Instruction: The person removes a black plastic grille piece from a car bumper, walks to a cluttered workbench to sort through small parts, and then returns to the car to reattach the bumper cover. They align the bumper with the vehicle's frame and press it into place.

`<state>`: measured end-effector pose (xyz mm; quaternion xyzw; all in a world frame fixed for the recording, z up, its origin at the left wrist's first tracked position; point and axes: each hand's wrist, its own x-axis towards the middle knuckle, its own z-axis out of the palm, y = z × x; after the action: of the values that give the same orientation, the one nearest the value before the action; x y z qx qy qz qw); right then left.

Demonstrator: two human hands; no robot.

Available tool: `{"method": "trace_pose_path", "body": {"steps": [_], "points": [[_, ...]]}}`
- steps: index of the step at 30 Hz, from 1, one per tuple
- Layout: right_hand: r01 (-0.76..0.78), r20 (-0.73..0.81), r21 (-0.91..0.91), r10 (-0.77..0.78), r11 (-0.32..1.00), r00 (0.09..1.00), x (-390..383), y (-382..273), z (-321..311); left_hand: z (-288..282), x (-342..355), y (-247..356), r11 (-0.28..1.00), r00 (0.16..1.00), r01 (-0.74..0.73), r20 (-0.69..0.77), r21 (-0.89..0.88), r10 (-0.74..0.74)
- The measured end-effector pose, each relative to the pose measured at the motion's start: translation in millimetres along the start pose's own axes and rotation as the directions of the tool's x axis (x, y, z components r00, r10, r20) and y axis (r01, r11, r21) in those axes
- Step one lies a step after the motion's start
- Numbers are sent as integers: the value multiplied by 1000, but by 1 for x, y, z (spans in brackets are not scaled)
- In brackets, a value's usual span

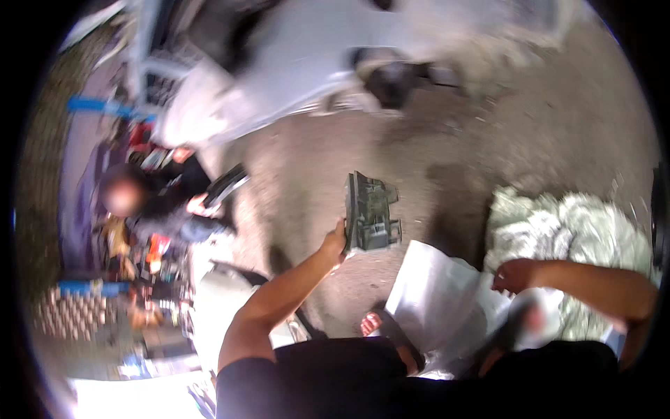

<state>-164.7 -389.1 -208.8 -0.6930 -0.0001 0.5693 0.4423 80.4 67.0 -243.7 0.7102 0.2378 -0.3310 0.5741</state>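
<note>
My left hand (pixel 335 243) grips a dark grey-green plastic part (pixel 370 213), boxy with ribs and tabs, and holds it up above the dirt ground. My right hand (pixel 515 274) hovers at the right with its fingers loosely curled and nothing visible in it, above a white sheet (pixel 436 297). The sheet lies near my foot in a sandal (pixel 371 323). A crumpled pale-green and white heap of cloth or plastic (pixel 565 234) sits just beyond my right hand.
Another person (pixel 150 206) crouches at the left holding a dark curved part (pixel 225 185). A white vehicle body (pixel 293 63) with a dark wheel (pixel 391 80) stands at the top. Clutter and tools lie at the left; a white rounded panel (pixel 223 307) is beside my left arm.
</note>
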Motion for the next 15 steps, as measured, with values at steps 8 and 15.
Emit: {"method": "trace_pose_path", "body": {"steps": [8,15], "points": [[-83,-152,236,121,968,981,-31,-24,1,-118,-22,114,967,531,-136,-840,-215,-112],[-49,-152,210,82,976,985,-30,-37,1,-192,5,129,784,604,-441,-791,-436,-100]]}}
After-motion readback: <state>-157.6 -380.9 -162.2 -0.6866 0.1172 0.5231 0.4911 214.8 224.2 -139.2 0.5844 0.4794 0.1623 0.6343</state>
